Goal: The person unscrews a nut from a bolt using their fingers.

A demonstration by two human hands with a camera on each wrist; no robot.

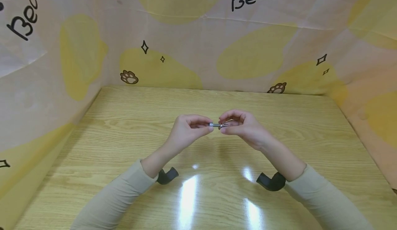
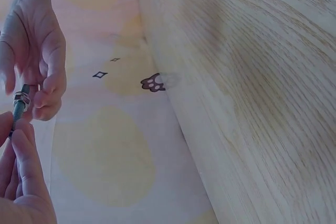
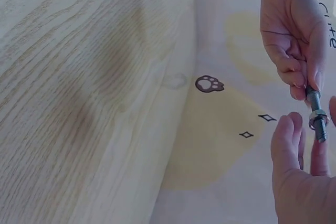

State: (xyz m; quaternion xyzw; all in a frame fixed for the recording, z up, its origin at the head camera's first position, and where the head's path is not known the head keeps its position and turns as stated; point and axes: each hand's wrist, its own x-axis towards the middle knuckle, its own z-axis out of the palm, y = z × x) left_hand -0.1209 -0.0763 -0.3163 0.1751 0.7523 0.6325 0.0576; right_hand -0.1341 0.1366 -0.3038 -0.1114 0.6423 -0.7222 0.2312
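Observation:
In the head view my left hand pinches a metal bolt at its head end between thumb and fingers. The bolt lies roughly level above the table, its threaded end pointing right. Partway along the thread sits a hex nut, with a thin ring, like a washer, against it. My right hand surrounds the nut and threaded tip, thumb and fingers parted. In the right wrist view its fingertips stand just off the nut. The left fingers cover the bolt head.
Under both hands lies a wood-grain table with bright light reflections near its front. Patterned cloth walls off the back and both sides. Black curved pieces stick out from the wrists by the sleeves.

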